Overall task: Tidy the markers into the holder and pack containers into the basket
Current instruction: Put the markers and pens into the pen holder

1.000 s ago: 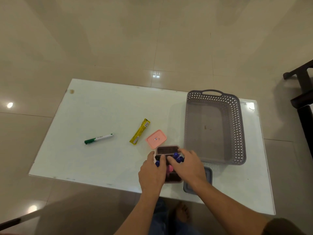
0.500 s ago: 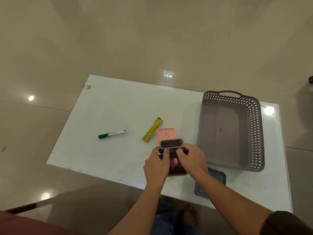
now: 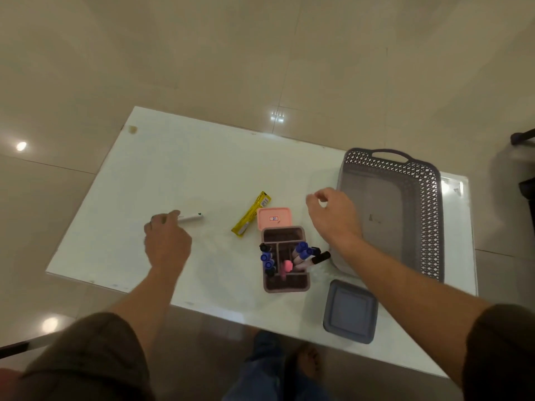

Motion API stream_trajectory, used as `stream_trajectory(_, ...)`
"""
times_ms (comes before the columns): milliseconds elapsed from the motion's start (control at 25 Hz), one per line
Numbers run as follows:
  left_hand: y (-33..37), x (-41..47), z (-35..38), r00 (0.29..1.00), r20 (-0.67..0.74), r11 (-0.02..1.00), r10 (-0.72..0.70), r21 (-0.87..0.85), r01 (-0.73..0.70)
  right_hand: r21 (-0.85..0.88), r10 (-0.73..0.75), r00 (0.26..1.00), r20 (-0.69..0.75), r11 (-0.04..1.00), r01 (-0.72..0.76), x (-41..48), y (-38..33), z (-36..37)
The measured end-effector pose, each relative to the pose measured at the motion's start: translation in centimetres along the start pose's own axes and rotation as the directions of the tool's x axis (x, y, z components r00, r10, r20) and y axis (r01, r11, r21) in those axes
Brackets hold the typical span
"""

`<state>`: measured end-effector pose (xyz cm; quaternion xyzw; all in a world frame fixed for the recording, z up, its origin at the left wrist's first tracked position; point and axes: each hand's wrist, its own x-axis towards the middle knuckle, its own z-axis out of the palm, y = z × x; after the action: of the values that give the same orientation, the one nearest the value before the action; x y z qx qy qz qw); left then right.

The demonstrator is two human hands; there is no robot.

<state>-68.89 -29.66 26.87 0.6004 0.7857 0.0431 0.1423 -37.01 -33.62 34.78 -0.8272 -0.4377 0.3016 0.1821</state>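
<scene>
White table (image 3: 173, 169) bears a marker (image 3: 193, 217), pinched by the left hand (image 3: 167, 241). Right hand (image 3: 333, 218) hangs loose, empty, beside the basket (image 3: 428, 215).

Markers (image 3: 301, 253) stand in holder (image 3: 285, 285), left of basket (image 3: 429, 227).

Place: apparently a room in a home
Floor: glossy beige tiles (image 3: 202, 59) all around the white table (image 3: 179, 175)
Person: bare foot (image 3: 307, 360) below the table's near edge

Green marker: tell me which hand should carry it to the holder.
Left. The left hand lies over one end of the marker, well left of the holder. The right hand hovers empty by the basket, across the holder from the marker.
</scene>
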Motion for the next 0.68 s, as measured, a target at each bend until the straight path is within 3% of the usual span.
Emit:
stream_trajectory(160,-2.9,3.4,1.5,0.989,0.078,0.953,0.126,0.267,-0.142,-0.015,-0.081,0.997,0.011,0.997,0.082,3.8,-2.3,0.4)
stream_trajectory(360,-3.4,4.7,2.7,0.946,0.103,0.842,0.307,0.434,-0.321,-0.031,-0.136,0.986,0.098,0.99,0.139,5.2,-3.4,2.1)
stream_trajectory(440,-1.7,4.6,1.4,0.964,0.069,0.932,0.257,0.245,-0.266,-0.024,-0.182,0.975,0.125,0.982,0.186,4.7,-3.7,2.6)
stream_trajectory(520,2.4,4.5,-1.0,0.993,-0.044,0.982,0.111,-0.149,-0.117,0.008,-0.234,0.95,0.205,0.971,0.238,4.0,-4.8,2.6)
stream_trajectory(600,8.1,4.1,-4.2,1.0,-0.009,0.843,-0.011,-0.538,0.004,0.09,-0.234,0.908,0.348,0.972,0.216,2.9,-6.9,1.8)
stream_trajectory(680,13.5,2.8,-7.0,0.979,0.205,0.582,-0.009,-0.795,0.172,0.165,-0.214,0.864,0.456,0.974,0.154,1.5,-8.9,0.3)
